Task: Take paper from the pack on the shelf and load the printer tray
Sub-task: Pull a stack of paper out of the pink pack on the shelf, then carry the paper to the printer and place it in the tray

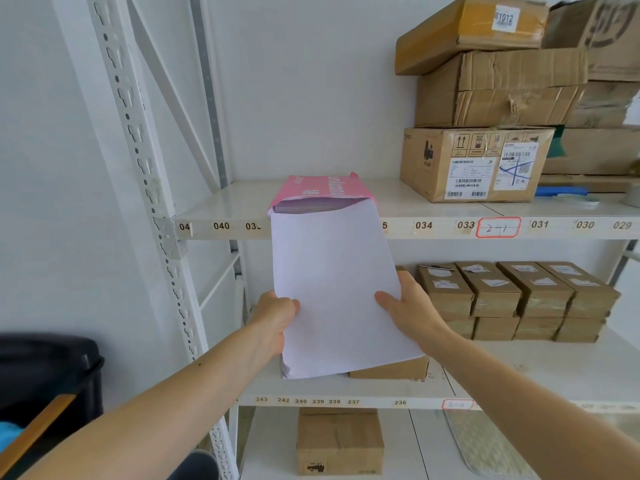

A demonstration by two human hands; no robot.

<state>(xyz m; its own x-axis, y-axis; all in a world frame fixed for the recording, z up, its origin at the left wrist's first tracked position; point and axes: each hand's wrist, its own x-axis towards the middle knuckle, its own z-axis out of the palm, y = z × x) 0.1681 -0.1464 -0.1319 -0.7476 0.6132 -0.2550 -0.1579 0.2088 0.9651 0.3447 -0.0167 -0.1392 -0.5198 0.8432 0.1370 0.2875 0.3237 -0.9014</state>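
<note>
A pink paper pack (pixel 322 190) lies on the white shelf (pixel 436 228) with its torn end open toward me. A white stack of paper (pixel 332 282) sticks out of that open end and slopes down toward me. My left hand (pixel 277 317) grips the stack's left edge near its lower end. My right hand (pixel 408 306) grips its right edge, thumb on top. The far end of the stack is still at the pack's mouth. No printer tray is in view.
Large cardboard boxes (pixel 485 98) are stacked on the upper shelf at the right. Several small brown boxes (pixel 519 299) sit on the lower shelf, one flat box (pixel 391 370) under the paper. A slotted upright post (pixel 149 202) stands left. A dark bin (pixel 48 375) is at the lower left.
</note>
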